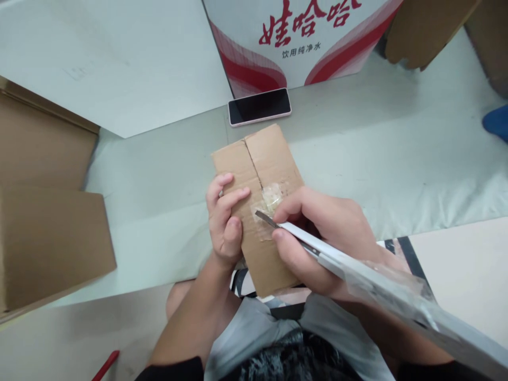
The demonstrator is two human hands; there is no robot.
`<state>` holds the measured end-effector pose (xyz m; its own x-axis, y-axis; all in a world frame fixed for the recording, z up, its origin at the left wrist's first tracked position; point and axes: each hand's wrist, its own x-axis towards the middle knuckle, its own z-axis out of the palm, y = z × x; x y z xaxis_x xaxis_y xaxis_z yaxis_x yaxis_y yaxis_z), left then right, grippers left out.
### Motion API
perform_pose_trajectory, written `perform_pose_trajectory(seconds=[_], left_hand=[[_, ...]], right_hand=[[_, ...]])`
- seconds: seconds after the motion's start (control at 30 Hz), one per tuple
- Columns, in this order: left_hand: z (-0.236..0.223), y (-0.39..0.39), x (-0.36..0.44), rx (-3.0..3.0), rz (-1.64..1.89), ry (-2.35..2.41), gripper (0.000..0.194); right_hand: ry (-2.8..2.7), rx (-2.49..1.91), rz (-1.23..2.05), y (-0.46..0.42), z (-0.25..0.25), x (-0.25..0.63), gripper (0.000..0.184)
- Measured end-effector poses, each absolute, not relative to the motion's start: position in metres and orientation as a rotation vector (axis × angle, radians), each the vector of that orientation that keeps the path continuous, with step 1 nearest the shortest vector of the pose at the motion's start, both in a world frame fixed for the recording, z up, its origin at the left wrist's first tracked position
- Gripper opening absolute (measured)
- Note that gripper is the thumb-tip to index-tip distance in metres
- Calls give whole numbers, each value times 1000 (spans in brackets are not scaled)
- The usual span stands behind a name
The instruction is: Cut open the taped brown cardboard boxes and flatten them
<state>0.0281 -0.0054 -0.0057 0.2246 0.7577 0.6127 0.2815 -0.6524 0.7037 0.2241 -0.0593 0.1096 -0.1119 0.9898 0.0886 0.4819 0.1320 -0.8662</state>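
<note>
My left hand (225, 225) is wrapped round the left side of a small brown cardboard box (273, 153), its thumb and fingers pressing on the side and top. The box is tilted over my lap, with a seam running down its top and clear tape (272, 194) across that seam. Between the thumb and fingers of my right hand (341, 219) is a utility knife (296, 233) with a long white handle. Its blade tip lies at the taped patch; I cannot tell whether it cuts in. Clear film or tape hangs around the handle.
A phone (260, 107) lies beyond the box on the pale green cloth (159, 164). Behind it stands a white and red carton (317, 63) beside a large white panel (119, 58). Cardboard boxes (55, 243) sit at left, more cardboard (428, 32) at upper right.
</note>
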Motion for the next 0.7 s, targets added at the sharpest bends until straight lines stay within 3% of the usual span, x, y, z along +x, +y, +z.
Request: perform_pose_trajectory(seconds=[0.47, 0.7], left_hand=[[-9, -7, 26, 2044, 1384, 989, 39], [-6, -12, 29, 2134, 1355, 1056, 43]], right_hand=[[-1616, -1423, 850, -61, 110, 218, 8], [-1066, -1270, 767, -67, 83, 216, 11]])
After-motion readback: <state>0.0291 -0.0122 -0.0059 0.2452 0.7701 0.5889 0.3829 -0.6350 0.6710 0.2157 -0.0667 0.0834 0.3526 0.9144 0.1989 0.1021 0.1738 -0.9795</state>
